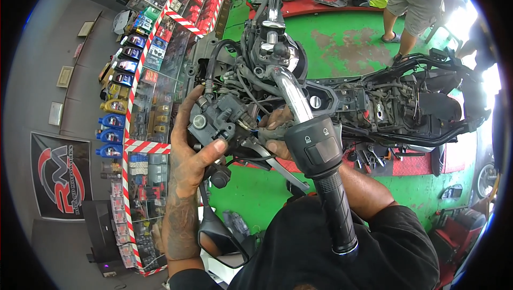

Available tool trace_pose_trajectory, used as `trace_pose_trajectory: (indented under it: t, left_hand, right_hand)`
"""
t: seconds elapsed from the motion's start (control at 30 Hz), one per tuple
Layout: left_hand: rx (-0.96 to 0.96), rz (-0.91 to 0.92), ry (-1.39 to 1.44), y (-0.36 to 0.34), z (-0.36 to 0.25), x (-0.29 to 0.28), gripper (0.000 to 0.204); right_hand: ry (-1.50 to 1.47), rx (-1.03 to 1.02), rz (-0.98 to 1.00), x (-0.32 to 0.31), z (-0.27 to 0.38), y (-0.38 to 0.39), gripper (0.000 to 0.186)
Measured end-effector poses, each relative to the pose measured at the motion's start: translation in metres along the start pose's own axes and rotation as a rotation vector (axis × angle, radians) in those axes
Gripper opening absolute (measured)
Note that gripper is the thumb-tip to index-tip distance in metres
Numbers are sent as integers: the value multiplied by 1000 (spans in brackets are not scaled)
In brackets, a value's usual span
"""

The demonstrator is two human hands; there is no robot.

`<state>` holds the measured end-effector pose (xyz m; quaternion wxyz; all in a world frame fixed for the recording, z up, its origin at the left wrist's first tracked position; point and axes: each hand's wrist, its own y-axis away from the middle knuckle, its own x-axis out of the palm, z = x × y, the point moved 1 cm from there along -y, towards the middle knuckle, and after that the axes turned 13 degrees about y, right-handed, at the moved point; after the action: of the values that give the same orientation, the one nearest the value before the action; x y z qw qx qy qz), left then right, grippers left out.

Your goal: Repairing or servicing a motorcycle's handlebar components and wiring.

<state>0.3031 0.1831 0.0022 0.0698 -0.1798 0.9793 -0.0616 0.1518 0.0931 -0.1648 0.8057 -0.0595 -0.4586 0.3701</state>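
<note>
My left hand (195,148) is wrapped round a dark brake master cylinder (219,116) with a round sight glass, thumb along its near side. A black hose (215,57) runs from its top end. A silver brake lever (278,167) reaches from it toward me, and a black mirror (224,242) hangs below on its stalk. My right hand (275,124) is closed just right of the cylinder, by thin wires and the lever's pivot; what its fingers pinch is partly hidden. In front of that wrist is the handlebar's switch housing (314,146) with its black grip (336,210).
The stripped motorcycle frame (374,103) extends right over a green floor (331,49). Tools (368,156) lie on a red mat. Left stands a glass display case (152,98) edged in striped tape, with bottles along it. A person (409,12) stands at the upper right.
</note>
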Motion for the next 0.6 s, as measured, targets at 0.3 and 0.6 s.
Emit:
trace_pose_trajectory:
  t: [0.3, 0.6]
  left_hand:
    - [15, -80, 105, 6, 23, -6, 114]
    - [31, -145, 110, 6, 18, 6, 116]
  right_hand:
    - [331, 56, 138, -6, 17, -1, 57]
    - [598, 70, 231, 6, 40, -12, 69]
